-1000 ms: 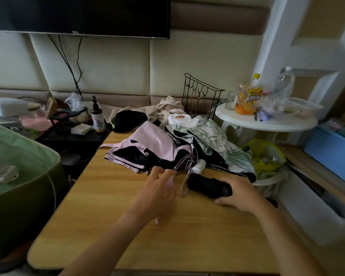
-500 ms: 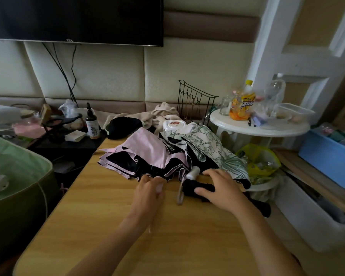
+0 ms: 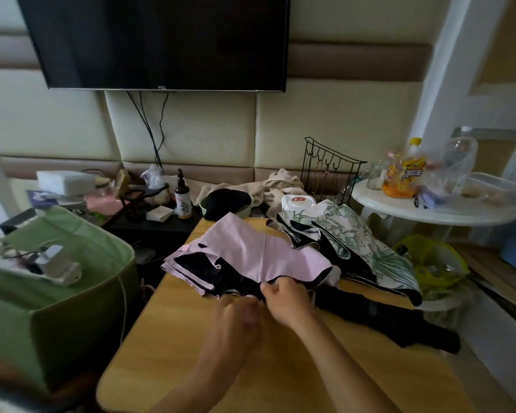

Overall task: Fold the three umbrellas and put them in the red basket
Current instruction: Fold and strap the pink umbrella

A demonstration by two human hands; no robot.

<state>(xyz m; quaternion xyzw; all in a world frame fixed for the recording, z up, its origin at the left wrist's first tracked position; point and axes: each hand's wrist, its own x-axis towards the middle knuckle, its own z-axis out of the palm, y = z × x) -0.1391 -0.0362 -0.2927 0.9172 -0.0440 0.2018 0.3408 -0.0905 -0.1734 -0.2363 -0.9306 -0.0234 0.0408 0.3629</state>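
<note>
head view, both hands together, right hand [image 3: 286, 301] pinching pink umbrella [image 3: 259, 254], left hand [image 3: 236, 320] blurred

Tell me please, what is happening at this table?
A person is tidying umbrellas on a wooden table. Both hands work at the near edge of the pink umbrella: the right hand pinches its fabric, the left hand is blurred beside it. A flowered umbrella lies unfolded behind, a black umbrella rolled up at the right. No red basket is visible.
</note>
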